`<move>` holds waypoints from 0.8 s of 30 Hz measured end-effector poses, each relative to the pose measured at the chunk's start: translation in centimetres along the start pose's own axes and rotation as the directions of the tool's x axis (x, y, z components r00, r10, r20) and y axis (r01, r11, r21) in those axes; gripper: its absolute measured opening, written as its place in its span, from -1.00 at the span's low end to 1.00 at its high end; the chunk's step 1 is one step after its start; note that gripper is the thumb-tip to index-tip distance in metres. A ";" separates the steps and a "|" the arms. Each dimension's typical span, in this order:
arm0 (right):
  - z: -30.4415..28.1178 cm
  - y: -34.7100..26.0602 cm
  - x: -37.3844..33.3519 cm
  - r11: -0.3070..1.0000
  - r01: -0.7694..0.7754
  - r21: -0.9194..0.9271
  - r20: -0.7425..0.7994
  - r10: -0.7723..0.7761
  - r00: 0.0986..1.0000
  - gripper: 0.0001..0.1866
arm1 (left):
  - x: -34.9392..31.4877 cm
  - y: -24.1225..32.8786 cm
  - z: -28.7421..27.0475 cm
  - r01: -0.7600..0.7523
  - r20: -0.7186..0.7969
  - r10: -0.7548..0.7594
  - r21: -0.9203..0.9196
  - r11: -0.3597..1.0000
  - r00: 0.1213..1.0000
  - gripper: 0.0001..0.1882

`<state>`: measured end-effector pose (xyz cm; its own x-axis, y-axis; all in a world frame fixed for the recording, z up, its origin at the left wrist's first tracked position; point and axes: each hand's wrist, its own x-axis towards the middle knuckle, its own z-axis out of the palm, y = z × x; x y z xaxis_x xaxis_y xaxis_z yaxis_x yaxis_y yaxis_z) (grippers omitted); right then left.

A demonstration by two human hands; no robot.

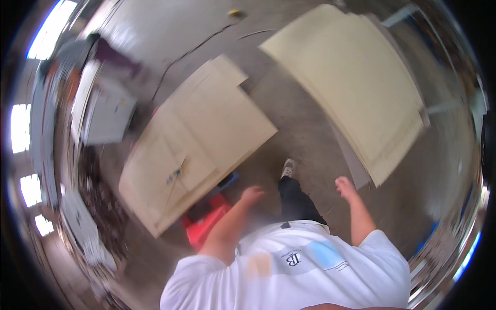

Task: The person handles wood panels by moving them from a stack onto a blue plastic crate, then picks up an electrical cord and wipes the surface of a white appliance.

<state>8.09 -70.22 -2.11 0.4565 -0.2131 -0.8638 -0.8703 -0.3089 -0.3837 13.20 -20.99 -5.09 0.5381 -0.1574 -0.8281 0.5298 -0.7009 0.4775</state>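
My left hand (252, 195) hangs by my side near the front edge of a low table topped with pale boards (217, 119). Motion blurs its fingers; I see nothing in it. My right hand (344, 187) is loosely curled with nothing visible in it, close to the near corner of a stack of large cream sheets (351, 67). On the boards lies a small teal-and-dark item (177, 172) beside a thin strip, too blurred to name.
A red plastic object (208, 226) stands below the boards on my left. Farther left are a white box-like unit (109, 111) and a person in purple (114, 56). A dark cable (194, 49) runs over the concrete floor (289, 103) between the stacks. My shoe (289, 168) is in that gap.
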 end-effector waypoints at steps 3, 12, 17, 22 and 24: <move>8.5 -5.2 -2.6 0.960 -0.014 -0.281 0.273 0.094 0.957 -0.23 | -4.5 -9.6 -1.7 0.178 -0.190 -0.199 -0.123 0.976 0.961 -0.66; 21.7 -18.7 -8.5 0.726 -0.001 -0.688 0.373 0.354 0.857 0.10 | -7.7 -25.6 3.5 -0.003 -0.241 -0.459 -0.887 0.461 0.855 -0.74; 26.1 -14.5 -5.8 0.445 0.115 -0.888 0.272 0.308 0.912 0.17 | -6.4 -24.1 1.0 0.104 -0.314 -0.462 -0.726 0.680 0.830 -0.68; 34.8 -18.6 -9.2 0.208 0.155 -0.966 0.220 0.337 0.915 0.19 | -4.2 -27.9 -5.6 -0.089 -0.172 -0.367 -0.969 0.230 0.914 -0.70; 37.9 -18.3 -9.1 0.135 0.193 -0.972 0.229 0.340 0.912 0.21 | -3.5 -30.8 -9.5 -0.107 -0.190 -0.354 -0.965 0.241 0.916 -0.72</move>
<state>12.86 -27.52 0.44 0.0786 -0.0875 -0.9931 0.1505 -0.9837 0.0986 1.24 7.76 -14.13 0.4296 0.2362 -0.8716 0.7024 0.5192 0.4869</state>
